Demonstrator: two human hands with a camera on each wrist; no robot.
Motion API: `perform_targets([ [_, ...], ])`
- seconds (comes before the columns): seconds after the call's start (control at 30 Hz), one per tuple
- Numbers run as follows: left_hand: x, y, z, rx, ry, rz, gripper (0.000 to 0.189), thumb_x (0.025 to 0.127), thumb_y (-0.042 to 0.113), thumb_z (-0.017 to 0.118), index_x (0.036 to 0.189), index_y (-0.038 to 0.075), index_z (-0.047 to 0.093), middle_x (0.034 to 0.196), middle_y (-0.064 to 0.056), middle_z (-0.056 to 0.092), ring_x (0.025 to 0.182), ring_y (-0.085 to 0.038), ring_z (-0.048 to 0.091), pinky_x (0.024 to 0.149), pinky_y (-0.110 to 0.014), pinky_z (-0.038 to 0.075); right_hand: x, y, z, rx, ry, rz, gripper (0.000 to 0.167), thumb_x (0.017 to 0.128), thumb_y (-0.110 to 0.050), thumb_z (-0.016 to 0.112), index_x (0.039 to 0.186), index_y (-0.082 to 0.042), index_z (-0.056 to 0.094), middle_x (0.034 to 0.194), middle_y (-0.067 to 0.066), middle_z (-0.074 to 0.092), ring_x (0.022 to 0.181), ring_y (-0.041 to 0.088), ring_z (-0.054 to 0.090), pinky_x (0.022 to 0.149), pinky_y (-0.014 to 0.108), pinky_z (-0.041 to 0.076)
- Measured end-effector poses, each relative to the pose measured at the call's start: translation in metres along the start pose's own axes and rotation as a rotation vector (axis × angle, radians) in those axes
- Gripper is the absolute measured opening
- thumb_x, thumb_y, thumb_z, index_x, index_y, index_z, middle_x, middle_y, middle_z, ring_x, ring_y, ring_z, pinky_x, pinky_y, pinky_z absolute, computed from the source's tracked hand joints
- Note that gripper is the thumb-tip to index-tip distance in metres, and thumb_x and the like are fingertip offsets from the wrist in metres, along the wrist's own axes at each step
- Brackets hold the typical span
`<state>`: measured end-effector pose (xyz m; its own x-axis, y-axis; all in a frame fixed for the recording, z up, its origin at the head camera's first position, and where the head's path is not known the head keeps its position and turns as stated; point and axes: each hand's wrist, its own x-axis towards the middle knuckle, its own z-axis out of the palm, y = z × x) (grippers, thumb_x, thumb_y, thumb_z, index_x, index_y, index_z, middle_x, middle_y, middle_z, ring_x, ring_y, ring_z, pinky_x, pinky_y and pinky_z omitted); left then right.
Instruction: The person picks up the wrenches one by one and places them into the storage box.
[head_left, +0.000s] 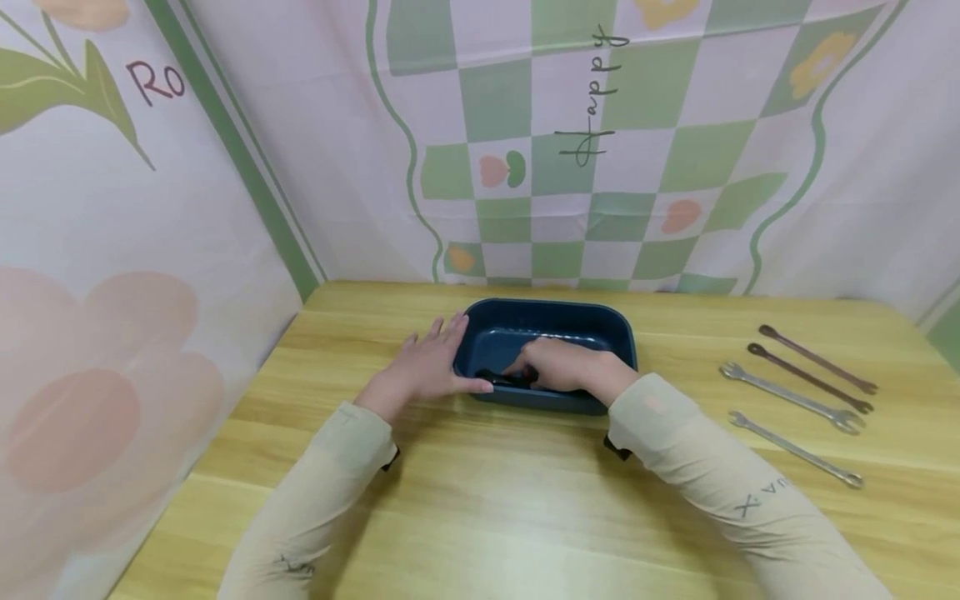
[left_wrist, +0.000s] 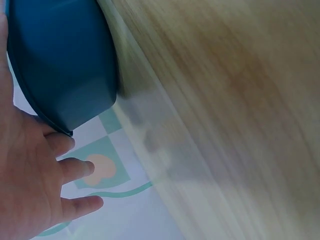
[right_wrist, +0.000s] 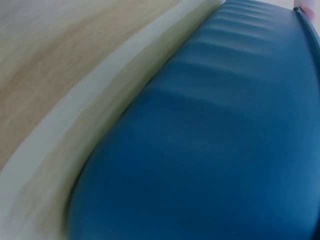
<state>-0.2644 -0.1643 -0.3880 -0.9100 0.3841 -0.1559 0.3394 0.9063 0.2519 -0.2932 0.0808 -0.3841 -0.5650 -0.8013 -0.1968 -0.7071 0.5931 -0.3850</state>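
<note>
A dark blue rectangular bin point(head_left: 551, 400) stands on the wooden table. My left hand point(head_left: 427, 367) rests against its left end, fingers spread and mostly straight, thumb along the front rim. In the left wrist view, the fingers of the left hand point(left_wrist: 30, 175) lie beside the bin's rim point(left_wrist: 35, 107). My right hand point(head_left: 566, 364) reaches down into the bin, its fingers curled round a black object point(head_left: 495, 379) near the front left corner. The object's kind is hard to tell, being small and partly covered. The right wrist view has only the bin's outer wall point(right_wrist: 200, 150), with the right hand out of sight.
To the right on the table point(head_left: 480, 500) lie two dark brown wrenches point(head_left: 817, 360), a larger silver wrench point(head_left: 791, 396) and a thinner silver wrench point(head_left: 795, 448), roughly side by side. A patterned cloth point(head_left: 570, 208) hangs behind the table, another along its left side.
</note>
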Motion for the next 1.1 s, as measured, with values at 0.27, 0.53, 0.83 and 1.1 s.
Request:
perform_targets([
  [0.27,0.0002,0.001,-0.0012,0.008,-0.016,-0.011,0.124,0.081,0.084,0.059,0.166,0.016,-0.001,0.171,-0.001,-0.002,0.156,-0.032,0.003,0.119,-0.065,0.011,0.003,-0.0033,0.0008,0.006,-0.009,0.005,0.045,0.093,0.002,0.073,0.135,-0.016,0.07,0.126,0.005,0.07,0.103,0.017,0.068,0.091,0.037,0.056],
  [0.53,0.0,0.0024,-0.0032,0.016,-0.019,-0.003,0.124,0.082,0.083,0.059,0.166,0.013,0.002,0.172,-0.005,0.002,0.156,-0.034,0.005,0.119,-0.065,0.013,0.0027,-0.0038,0.0009,0.006,-0.01,0.011,0.045,0.093,0.002,0.073,0.134,-0.015,0.071,0.127,0.006,0.07,0.107,0.02,0.068,0.093,0.039,0.056],
  [0.83,0.0,0.0026,-0.0035,0.009,-0.028,-0.01,0.123,0.082,0.083,0.059,0.166,0.014,0.001,0.172,-0.003,0.0,0.156,-0.033,0.004,0.119,-0.065,0.012,0.001,-0.0044,0.001,0.032,-0.006,0.018,0.044,0.094,0.003,0.071,0.134,-0.014,0.07,0.128,0.006,0.069,0.108,0.021,0.068,0.094,0.04,0.055],
  [1.1,-0.0009,0.0024,-0.0043,0.002,-0.034,-0.012,0.123,0.082,0.083,0.059,0.166,0.015,0.0,0.172,-0.002,-0.002,0.156,-0.032,0.004,0.119,-0.065,0.013,0.0012,-0.0017,0.0014,0.034,0.001,0.01,0.042,0.095,0.002,0.071,0.134,-0.012,0.07,0.129,0.008,0.069,0.11,0.022,0.067,0.095,0.04,0.055],
])
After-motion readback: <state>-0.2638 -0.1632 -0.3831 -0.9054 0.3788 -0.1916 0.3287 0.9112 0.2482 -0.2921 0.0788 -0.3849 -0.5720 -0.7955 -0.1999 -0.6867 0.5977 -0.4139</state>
